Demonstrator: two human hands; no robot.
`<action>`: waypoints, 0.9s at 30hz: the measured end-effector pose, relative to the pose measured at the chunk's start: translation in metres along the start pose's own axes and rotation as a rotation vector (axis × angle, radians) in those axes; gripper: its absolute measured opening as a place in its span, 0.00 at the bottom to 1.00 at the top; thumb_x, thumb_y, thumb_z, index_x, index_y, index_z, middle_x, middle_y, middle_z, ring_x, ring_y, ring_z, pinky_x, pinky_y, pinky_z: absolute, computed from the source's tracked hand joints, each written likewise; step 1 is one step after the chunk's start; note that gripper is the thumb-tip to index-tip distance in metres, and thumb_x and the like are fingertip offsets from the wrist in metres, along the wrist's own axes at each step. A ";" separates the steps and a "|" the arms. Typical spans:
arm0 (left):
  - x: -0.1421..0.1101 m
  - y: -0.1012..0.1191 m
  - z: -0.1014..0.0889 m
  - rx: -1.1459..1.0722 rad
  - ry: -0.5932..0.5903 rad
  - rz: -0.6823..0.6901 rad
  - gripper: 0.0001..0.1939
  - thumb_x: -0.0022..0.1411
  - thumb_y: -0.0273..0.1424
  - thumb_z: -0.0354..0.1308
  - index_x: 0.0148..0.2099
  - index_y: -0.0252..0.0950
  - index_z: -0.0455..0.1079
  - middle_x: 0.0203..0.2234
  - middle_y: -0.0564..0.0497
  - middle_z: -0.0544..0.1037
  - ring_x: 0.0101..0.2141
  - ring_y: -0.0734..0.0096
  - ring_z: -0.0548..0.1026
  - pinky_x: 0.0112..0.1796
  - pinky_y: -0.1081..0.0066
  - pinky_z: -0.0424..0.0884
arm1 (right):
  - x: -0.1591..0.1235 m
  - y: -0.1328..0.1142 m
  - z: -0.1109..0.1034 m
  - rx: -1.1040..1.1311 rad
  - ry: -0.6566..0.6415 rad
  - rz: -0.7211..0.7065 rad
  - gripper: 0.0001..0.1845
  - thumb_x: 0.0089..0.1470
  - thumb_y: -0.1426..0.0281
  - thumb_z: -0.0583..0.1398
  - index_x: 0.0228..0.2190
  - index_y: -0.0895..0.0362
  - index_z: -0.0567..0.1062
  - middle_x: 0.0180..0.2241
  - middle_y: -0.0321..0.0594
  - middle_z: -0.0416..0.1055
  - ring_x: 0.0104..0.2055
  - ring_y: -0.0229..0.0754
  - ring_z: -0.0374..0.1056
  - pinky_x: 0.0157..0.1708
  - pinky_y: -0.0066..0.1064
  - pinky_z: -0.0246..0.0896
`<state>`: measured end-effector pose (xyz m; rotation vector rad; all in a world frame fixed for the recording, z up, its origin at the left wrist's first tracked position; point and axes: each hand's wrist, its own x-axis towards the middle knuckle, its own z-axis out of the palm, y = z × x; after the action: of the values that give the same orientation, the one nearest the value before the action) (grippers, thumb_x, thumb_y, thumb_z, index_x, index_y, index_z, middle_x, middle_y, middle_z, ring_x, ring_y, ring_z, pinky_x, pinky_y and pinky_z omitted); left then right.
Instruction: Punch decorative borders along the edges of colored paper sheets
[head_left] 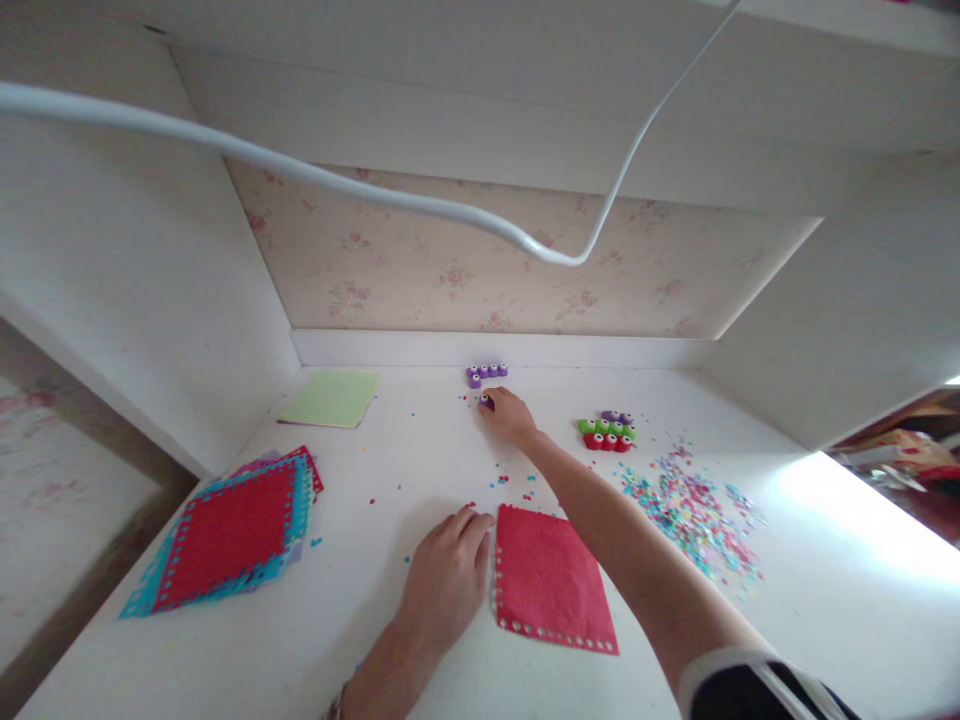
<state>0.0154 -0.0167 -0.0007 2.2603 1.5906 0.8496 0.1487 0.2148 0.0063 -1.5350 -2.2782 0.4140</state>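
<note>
Purple punch [486, 402] sits grasped by the right hand [510, 416] near the table's [431, 455] back, the left hand [450, 565] resting seemingly empty beside a red sheet [551, 585], holed along its left and bottom edges, right apparently unpunched, with holed sheets [236, 525] stacked farther left.

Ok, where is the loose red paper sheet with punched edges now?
The loose red punched paper sheet lies low in the head view, right of centre, on the white tabletop, between the left hand and right forearm.
</note>
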 end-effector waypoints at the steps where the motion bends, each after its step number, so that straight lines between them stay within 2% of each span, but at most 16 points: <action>1: 0.000 0.000 -0.001 -0.008 0.008 -0.014 0.13 0.66 0.23 0.49 0.48 0.38 0.71 0.43 0.47 0.77 0.45 0.61 0.76 0.47 0.60 0.73 | -0.004 -0.001 -0.001 0.022 -0.006 -0.006 0.16 0.60 0.71 0.55 0.49 0.58 0.74 0.53 0.51 0.69 0.52 0.49 0.68 0.54 0.38 0.57; 5: 0.003 -0.001 -0.008 -0.106 0.065 -0.082 0.12 0.67 0.23 0.48 0.47 0.39 0.69 0.40 0.49 0.77 0.41 0.64 0.77 0.43 0.64 0.74 | -0.034 -0.010 -0.011 0.141 -0.098 -0.097 0.20 0.59 0.69 0.59 0.53 0.54 0.71 0.52 0.44 0.72 0.52 0.44 0.68 0.53 0.33 0.59; 9: 0.007 -0.006 -0.017 -0.182 0.223 -0.158 0.10 0.67 0.25 0.49 0.49 0.38 0.67 0.43 0.47 0.74 0.41 0.65 0.76 0.44 0.65 0.73 | -0.079 -0.022 -0.024 0.273 -0.279 -0.253 0.24 0.55 0.66 0.63 0.54 0.48 0.71 0.48 0.35 0.76 0.49 0.41 0.71 0.50 0.30 0.63; 11: 0.009 -0.009 -0.018 -0.194 0.271 -0.164 0.12 0.66 0.23 0.49 0.50 0.38 0.67 0.44 0.47 0.74 0.44 0.64 0.75 0.47 0.63 0.72 | -0.101 -0.027 -0.028 0.347 -0.352 -0.352 0.23 0.55 0.67 0.64 0.53 0.47 0.72 0.49 0.35 0.76 0.51 0.41 0.70 0.51 0.32 0.63; 14: 0.009 -0.014 -0.015 -0.212 0.267 -0.115 0.18 0.63 0.18 0.47 0.52 0.38 0.66 0.46 0.47 0.73 0.48 0.65 0.73 0.51 0.62 0.71 | -0.127 -0.030 -0.033 0.366 -0.347 -0.445 0.23 0.57 0.69 0.62 0.54 0.48 0.71 0.52 0.38 0.73 0.54 0.43 0.68 0.55 0.37 0.60; 17: 0.007 -0.016 -0.008 -0.188 0.194 -0.029 0.27 0.58 0.13 0.45 0.56 0.37 0.64 0.51 0.45 0.72 0.53 0.64 0.70 0.55 0.60 0.68 | -0.150 -0.025 -0.041 0.270 -0.233 -0.372 0.23 0.58 0.66 0.61 0.55 0.49 0.69 0.53 0.41 0.71 0.55 0.45 0.66 0.54 0.40 0.60; 19: 0.005 -0.018 -0.003 -0.161 0.119 0.027 0.33 0.55 0.11 0.44 0.60 0.38 0.62 0.56 0.46 0.69 0.57 0.64 0.66 0.58 0.59 0.65 | -0.166 -0.016 -0.048 0.184 -0.141 -0.241 0.20 0.60 0.63 0.59 0.53 0.51 0.71 0.49 0.44 0.73 0.51 0.47 0.67 0.51 0.41 0.61; 21: 0.004 -0.018 0.002 -0.140 0.042 0.073 0.36 0.54 0.10 0.44 0.63 0.38 0.60 0.59 0.47 0.67 0.59 0.65 0.64 0.59 0.58 0.64 | -0.181 -0.004 -0.054 0.089 -0.103 -0.114 0.18 0.61 0.60 0.57 0.50 0.53 0.72 0.45 0.46 0.73 0.48 0.48 0.67 0.49 0.42 0.61; 24: 0.004 -0.019 0.007 -0.118 -0.049 0.124 0.37 0.56 0.11 0.44 0.65 0.39 0.57 0.62 0.48 0.65 0.62 0.65 0.61 0.60 0.58 0.63 | -0.199 0.013 -0.058 0.006 -0.173 -0.030 0.21 0.56 0.57 0.61 0.48 0.55 0.73 0.46 0.48 0.70 0.48 0.52 0.65 0.49 0.44 0.59; 27: 0.005 -0.017 0.010 -0.110 -0.101 0.154 0.38 0.56 0.10 0.44 0.66 0.41 0.56 0.61 0.50 0.66 0.61 0.66 0.61 0.60 0.57 0.63 | -0.207 0.021 -0.058 0.024 -0.245 0.015 0.27 0.50 0.60 0.66 0.50 0.55 0.71 0.46 0.47 0.70 0.48 0.51 0.64 0.48 0.43 0.58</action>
<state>0.0095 -0.0043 -0.0161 2.3307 1.3081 0.8234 0.2635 0.0327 0.0210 -1.5652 -2.4344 0.6640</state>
